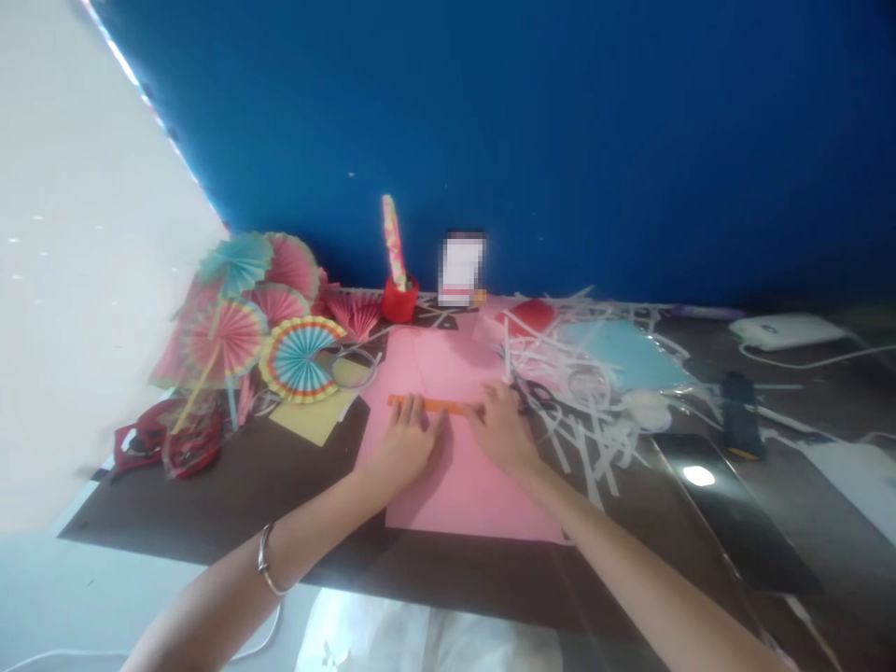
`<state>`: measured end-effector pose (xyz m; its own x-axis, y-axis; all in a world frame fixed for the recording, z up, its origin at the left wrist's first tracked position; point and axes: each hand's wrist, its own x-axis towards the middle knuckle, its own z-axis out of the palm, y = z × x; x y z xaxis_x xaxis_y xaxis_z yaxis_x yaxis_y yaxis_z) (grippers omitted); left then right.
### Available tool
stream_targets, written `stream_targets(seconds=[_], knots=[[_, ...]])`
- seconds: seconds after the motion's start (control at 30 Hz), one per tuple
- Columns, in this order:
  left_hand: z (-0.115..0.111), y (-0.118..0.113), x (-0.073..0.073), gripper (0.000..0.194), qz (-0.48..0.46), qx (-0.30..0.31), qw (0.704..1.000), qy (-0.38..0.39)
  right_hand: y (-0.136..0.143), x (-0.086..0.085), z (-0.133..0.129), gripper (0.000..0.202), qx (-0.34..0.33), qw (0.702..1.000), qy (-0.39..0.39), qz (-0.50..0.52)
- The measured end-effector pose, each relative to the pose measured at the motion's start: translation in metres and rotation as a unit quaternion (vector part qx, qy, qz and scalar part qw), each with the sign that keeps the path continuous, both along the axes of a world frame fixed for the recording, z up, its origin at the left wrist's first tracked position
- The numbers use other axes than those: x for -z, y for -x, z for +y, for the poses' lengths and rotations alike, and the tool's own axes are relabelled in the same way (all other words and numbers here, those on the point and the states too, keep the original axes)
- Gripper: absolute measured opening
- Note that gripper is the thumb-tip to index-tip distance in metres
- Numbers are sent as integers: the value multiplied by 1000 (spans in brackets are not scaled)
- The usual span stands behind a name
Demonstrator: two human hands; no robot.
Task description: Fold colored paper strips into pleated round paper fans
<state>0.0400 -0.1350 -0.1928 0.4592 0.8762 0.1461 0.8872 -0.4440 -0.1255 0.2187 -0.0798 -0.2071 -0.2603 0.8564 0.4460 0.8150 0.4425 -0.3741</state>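
A narrow orange paper strip (448, 407) lies across a large pink sheet (476, 485) on the dark table. My left hand (407, 439) is closed over the strip's left part, its fingertips pressing it down and its thumb reaching right. At the strip's right end, my right hand (502, 431) pinches and presses it, thumb pointing left. The right fingers partly hide that end. Black-handled scissors (536, 397) lie just beyond my right hand. A yellow sheet (308, 415) rests left of the pink one.
Pleated paper fans (304, 359) crowd the left, with a red-trimmed bag (189, 439) before them. A red pot (400, 301) stands at the back. White paper strips (602, 439) are heaped on the right, near a light blue sheet (626, 353) and a dark phone or tablet (742, 523).
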Motion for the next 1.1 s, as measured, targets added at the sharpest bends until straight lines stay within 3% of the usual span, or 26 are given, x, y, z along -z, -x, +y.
stream_targets(seconds=[0.3,0.57,0.9,1.1], knots=[[1,0,2,48,-14,0,1000,1,2,-3,0,28,9,1000,-7,-9],[0,-2,-5,49,0,-2,1000,16,-13,1,7,31,-16,998,24,57],[-2,-2,-4,52,-2,-2,1000,17,-9,-5,0,19,-34,999,5,8],[-2,-2,-6,51,8,-5,1000,21,-6,-1,2,18,-3,1000,9,-27]])
